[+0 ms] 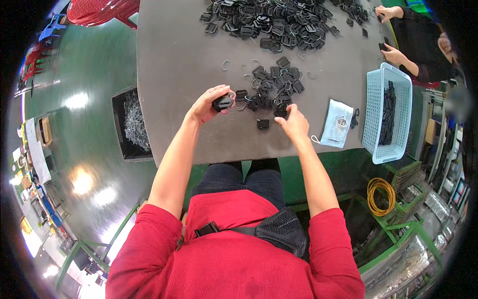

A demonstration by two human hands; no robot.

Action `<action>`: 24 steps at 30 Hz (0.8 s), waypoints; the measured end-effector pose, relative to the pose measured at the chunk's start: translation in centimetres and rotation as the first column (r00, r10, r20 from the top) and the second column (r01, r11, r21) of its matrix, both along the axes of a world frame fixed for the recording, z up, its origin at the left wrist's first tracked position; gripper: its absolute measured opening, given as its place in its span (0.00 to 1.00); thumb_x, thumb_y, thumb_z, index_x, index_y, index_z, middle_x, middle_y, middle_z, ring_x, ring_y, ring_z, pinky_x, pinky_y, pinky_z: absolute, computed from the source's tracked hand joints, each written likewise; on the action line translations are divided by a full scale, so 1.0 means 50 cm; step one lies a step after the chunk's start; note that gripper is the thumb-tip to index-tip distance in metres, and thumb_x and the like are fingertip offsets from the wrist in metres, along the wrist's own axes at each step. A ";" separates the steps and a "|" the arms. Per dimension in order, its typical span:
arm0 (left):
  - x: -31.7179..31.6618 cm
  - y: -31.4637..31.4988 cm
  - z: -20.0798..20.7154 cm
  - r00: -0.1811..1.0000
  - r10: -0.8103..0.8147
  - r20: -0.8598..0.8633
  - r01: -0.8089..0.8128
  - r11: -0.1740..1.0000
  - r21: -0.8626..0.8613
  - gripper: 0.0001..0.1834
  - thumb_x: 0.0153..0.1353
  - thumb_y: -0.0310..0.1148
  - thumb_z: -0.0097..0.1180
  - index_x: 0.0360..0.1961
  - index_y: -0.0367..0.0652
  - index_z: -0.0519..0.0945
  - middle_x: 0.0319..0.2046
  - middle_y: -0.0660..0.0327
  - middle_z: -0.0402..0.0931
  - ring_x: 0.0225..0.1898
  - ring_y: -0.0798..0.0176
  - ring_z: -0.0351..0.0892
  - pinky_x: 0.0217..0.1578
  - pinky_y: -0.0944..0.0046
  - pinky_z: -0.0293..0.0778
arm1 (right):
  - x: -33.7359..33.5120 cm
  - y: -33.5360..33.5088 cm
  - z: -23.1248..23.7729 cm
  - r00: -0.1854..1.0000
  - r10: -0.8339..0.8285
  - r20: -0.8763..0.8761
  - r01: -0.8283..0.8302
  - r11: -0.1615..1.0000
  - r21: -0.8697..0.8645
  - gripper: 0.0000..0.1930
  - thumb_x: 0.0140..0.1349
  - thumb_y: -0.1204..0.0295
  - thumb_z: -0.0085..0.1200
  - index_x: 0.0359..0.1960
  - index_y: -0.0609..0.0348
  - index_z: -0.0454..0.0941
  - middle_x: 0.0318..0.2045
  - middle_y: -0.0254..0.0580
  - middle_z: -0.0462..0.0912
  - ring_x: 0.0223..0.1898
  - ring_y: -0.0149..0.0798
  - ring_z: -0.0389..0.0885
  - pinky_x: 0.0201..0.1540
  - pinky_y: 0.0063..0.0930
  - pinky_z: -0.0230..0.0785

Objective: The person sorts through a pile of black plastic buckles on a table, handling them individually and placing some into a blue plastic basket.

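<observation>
My left hand (203,107) is closed around some black plastic buckles (222,102), raised over the grey table; how many it holds I cannot tell. Thumb and fingers of my right hand (296,123) pinch another black buckle (281,110) at the near edge of a small heap of black buckles (279,82). Several pieces in that heap have bent metal wire hooks. One loose buckle (263,124) lies between my hands, nearer to me. Beyond the heap, a few bare wire hooks (225,65) are scattered on the tabletop.
A large mound of black buckles (269,25) covers the far table. At right are a pale blue face mask (336,124) and a blue basket (374,127) containing black parts. A co-worker's hands (395,55) handle black pieces. A dark bin (134,122) of metal wire pieces stands left.
</observation>
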State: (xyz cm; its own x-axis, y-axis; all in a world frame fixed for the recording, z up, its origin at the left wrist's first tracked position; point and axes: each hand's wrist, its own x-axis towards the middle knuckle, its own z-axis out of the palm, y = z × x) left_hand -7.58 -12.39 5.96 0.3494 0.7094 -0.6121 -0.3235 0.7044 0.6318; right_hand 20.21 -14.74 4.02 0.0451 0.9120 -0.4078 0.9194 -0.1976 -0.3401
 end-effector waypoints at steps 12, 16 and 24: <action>0.202 0.064 0.001 0.956 -0.083 -0.280 0.108 0.991 0.076 0.18 0.63 0.47 0.47 0.31 0.42 0.74 0.23 0.70 0.65 0.23 0.76 0.63 0.19 0.74 0.59 | 0.173 0.061 0.002 0.609 -0.582 -0.539 0.342 0.805 -0.484 0.10 0.50 0.65 0.61 0.29 0.55 0.76 0.25 0.32 0.79 0.28 0.30 0.77 0.21 0.16 0.62; 0.264 0.151 -0.047 0.736 0.027 -0.676 0.189 0.951 0.243 0.18 0.61 0.48 0.48 0.32 0.42 0.74 0.28 0.62 0.73 0.29 0.65 0.73 0.27 0.64 0.67 | 0.190 0.085 0.083 -0.069 -0.647 -0.759 0.207 0.735 -0.646 0.09 0.53 0.68 0.58 0.35 0.51 0.74 0.27 0.30 0.76 0.26 0.27 0.74 0.18 0.13 0.56; 0.352 0.227 -0.096 -0.016 0.050 -0.999 0.486 0.873 0.036 0.27 0.48 0.47 0.62 0.43 0.43 0.69 0.38 0.55 0.75 0.42 0.50 0.75 0.40 0.53 0.71 | 0.102 0.283 -0.015 0.976 0.095 -0.195 -0.083 0.994 0.072 0.17 0.47 0.63 0.62 0.38 0.53 0.72 0.40 0.44 0.79 0.42 0.49 0.77 0.41 0.40 0.69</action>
State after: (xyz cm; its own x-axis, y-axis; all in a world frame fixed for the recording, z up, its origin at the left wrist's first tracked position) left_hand 10.00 -1.06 1.17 -0.1956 0.9336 -0.3002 0.8995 0.2927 0.3244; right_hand 25.30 -0.61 3.27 -0.1131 0.9328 -0.3422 0.8455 -0.0905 -0.5262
